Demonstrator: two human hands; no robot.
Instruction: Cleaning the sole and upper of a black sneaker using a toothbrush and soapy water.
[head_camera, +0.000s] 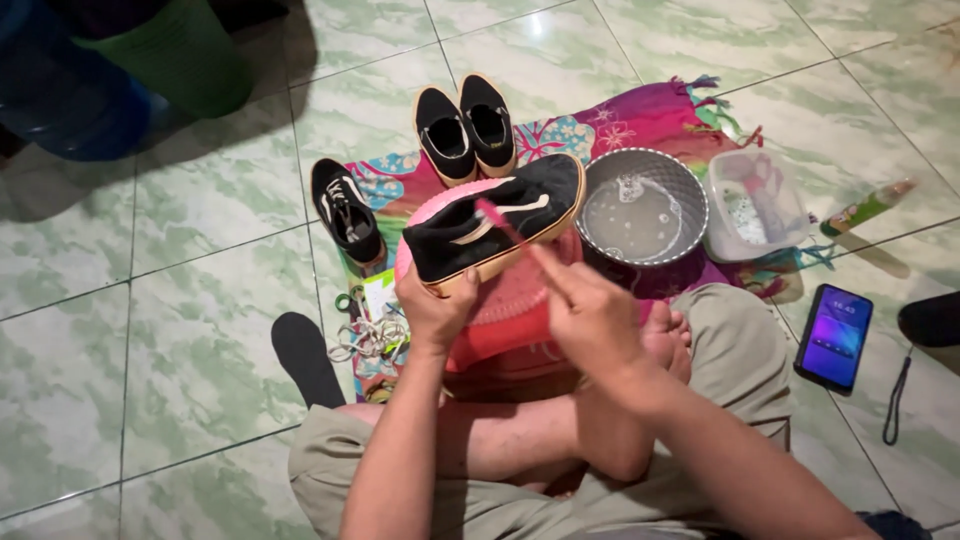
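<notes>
Sitting cross-legged on green marbled floor tiles (200, 250), patterned cloth (640, 115) spread out in front with everything on it. Biggest thing in play: the black suede-looking shoe (495, 228) with a tan sole, resting on its side across an upturned pink basin (515, 300), right over the lap. Long axis running lower-left to upper-right, probably heel end by the left hand (432, 312) and toe toward the metal bowl (642, 206) of soapy water, though hard to call for sure. Looks light, soft in the upper and stiff along the rubber sole, so the sole edge at the near end seems the sensible place to clamp, which is where the left hand sits, fingers curled shut around that end. Probably gets slippery once wet. Right hand (590, 315) closed around a thin pink brush (505, 228), bristle end touching the shoe's side. Also around: a pair of black shoes (465, 125) behind, another single shoe (347, 210) left, clear plastic tub (755, 205), phone (835, 335), loose laces (365, 335).
</notes>
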